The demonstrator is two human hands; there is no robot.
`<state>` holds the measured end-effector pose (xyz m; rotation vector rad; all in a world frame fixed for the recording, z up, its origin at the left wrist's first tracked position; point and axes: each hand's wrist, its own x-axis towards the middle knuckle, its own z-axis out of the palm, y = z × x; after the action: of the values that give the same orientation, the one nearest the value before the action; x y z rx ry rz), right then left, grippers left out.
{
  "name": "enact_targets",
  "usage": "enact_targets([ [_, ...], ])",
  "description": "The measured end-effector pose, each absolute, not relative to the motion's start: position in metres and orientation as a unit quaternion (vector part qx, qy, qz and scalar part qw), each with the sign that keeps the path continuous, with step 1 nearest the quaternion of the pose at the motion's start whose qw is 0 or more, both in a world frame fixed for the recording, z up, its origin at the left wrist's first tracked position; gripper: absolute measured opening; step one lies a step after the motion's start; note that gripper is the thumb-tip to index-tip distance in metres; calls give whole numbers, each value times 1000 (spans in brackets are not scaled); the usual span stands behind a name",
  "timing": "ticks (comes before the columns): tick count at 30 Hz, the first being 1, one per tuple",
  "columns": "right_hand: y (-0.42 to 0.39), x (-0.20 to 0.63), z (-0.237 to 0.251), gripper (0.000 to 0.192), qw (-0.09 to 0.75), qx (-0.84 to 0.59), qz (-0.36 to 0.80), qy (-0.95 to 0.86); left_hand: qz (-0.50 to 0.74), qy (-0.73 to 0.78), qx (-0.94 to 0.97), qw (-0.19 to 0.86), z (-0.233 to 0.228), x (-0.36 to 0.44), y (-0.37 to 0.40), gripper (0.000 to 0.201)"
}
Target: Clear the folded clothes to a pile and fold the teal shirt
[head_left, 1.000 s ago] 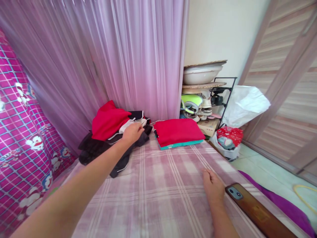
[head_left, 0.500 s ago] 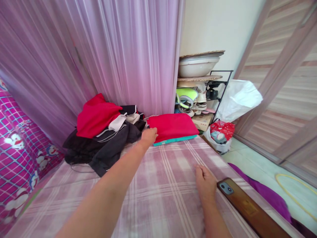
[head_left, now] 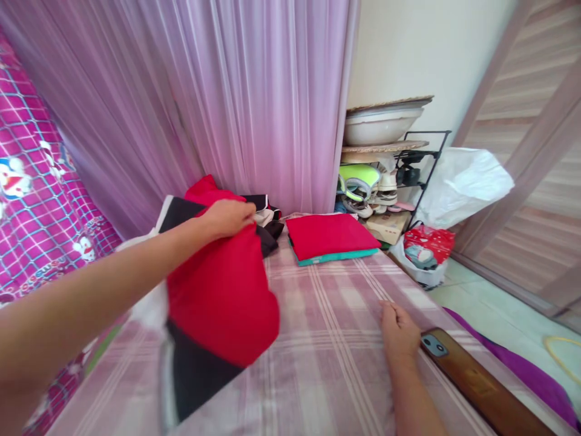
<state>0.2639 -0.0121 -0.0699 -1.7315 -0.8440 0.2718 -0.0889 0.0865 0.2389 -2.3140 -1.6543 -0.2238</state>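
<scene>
My left hand [head_left: 232,217] grips a red garment [head_left: 222,297] with black and white parts. The cloth hangs from the fingers over the left side of the bed, its lower edge smeared by motion. Behind it, partly hidden, lies the rest of a loose pile of clothes [head_left: 270,237]. A folded red cloth [head_left: 333,233] lies flat on a folded teal cloth [head_left: 338,257] to the right of the pile. My right hand [head_left: 400,330] rests curled shut on the bed, with nothing seen in it, close to a phone in a brown case [head_left: 483,378].
A plaid sheet [head_left: 313,339] covers the bed. Purple curtains [head_left: 254,109] hang behind it. Past the far right corner stand a shoe rack [head_left: 426,181] with basins [head_left: 381,128] on top and plastic bags [head_left: 467,181]. Pink cartoon-print fabric [head_left: 59,181] is at the left.
My left hand has left the folded stack, moved left to the pile and lifted the red garment from it. My right hand stays on the bed. The view has turned slightly left.
</scene>
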Motion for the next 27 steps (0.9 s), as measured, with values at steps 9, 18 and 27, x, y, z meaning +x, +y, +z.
enact_targets([
  [9, -15, 262, -65, 48, 521, -747, 107, -399, -131, -491, -861, 34, 239, -106, 13, 22],
  [18, -17, 262, -61, 52, 502, -760, 126, -393, -195, -707, -648, 203, 291, -142, 102, 30],
  [27, -14, 261, -70, 50, 488, -760, 121, -411, -348, -862, -322, 177, 313, -292, 92, 42],
])
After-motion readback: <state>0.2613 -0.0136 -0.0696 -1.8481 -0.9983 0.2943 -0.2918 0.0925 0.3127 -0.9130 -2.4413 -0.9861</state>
